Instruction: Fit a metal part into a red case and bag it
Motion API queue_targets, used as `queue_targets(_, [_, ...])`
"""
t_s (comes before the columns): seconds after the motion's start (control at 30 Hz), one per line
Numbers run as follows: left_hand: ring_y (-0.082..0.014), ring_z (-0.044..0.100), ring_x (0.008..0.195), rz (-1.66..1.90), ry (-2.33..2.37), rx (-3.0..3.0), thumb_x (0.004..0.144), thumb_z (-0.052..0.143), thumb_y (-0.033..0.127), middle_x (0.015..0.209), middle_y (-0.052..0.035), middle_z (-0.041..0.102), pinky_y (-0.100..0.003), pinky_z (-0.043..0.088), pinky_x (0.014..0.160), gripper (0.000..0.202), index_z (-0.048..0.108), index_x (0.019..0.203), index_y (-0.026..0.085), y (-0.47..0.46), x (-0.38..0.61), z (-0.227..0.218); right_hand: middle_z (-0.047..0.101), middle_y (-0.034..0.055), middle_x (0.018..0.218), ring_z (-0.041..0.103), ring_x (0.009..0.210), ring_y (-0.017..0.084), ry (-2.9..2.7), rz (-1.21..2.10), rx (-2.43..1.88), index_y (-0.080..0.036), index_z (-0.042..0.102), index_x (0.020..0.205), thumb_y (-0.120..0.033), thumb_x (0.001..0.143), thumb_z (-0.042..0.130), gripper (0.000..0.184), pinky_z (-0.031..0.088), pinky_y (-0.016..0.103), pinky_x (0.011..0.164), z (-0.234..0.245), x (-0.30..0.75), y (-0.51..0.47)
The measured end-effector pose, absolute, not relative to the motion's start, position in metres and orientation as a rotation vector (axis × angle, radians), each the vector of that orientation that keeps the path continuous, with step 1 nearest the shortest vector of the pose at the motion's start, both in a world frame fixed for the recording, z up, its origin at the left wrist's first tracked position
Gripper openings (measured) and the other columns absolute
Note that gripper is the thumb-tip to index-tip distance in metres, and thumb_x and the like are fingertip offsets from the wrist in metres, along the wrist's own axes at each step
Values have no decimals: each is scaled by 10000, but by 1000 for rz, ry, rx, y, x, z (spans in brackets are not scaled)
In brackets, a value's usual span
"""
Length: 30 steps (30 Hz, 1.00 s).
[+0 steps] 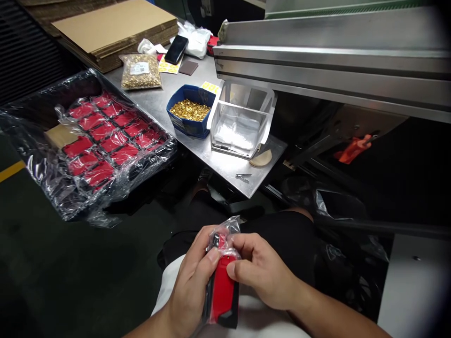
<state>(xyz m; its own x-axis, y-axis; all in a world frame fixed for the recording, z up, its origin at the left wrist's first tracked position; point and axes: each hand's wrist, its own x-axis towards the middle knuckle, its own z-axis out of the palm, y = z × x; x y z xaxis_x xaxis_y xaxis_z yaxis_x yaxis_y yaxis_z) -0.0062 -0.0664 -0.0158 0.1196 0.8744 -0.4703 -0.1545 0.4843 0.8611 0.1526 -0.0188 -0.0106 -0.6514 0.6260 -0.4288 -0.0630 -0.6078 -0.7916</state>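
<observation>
A red and black plastic part (pixel 223 286) in a clear plastic bag (pixel 230 226) is held upright over my lap. My left hand (pixel 190 281) wraps its left side, thumb near the top of the red face. At the upper right, my right hand (pixel 264 270) pinches the bag and part between thumb and fingers. The bag's crumpled end sticks up above my fingers. What the part is, I cannot make out. My left fingers hide its back.
At left, a plastic-lined crate (pixel 141 176) holds several red parts (pixel 114 140). The metal table (pixel 197 152) bears a blue bin (pixel 188 126) of brass-coloured pieces, a clear bin (pixel 214 134) of plastic bags, a phone (pixel 176 49) and small nippers (pixel 243 177). A metal rail (pixel 317 70) runs along the right.
</observation>
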Motion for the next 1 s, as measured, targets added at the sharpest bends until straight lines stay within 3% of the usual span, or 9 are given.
queue_targets(0.4, [-185,568,1058,891,1314,957,980,411,414,1158,19,574,-285,406,939,293,522,1235,321,-65,-9,-14,456,-16,690,364,631,110,-1114,2290,-958,-147,528,759,-187,779,564,57,314,268,596,-14,154,-16])
queue_targets(0.67, [-188,582,1036,822,1367,848,984,422,437,1142,13,615,-299,401,920,272,550,1178,297,-59,-6,-13,544,16,757,452,712,122,-902,2287,-967,-127,591,772,-231,905,509,187,382,263,709,-24,152,-17])
queue_targets(0.8, [-184,583,1027,821,1369,806,983,433,420,1191,1,628,-293,409,911,286,568,1191,276,-54,-6,-13,491,-14,639,400,613,101,-934,2211,-973,-143,543,670,-320,965,478,350,362,234,624,-29,147,-13])
queue_targets(1.0, [-191,588,1013,831,1376,784,976,449,428,1171,-7,632,-295,421,895,292,576,1186,270,-54,-8,-17,444,-25,622,360,591,92,-938,2258,-1003,-146,492,655,-345,972,484,374,334,233,601,-31,143,-9])
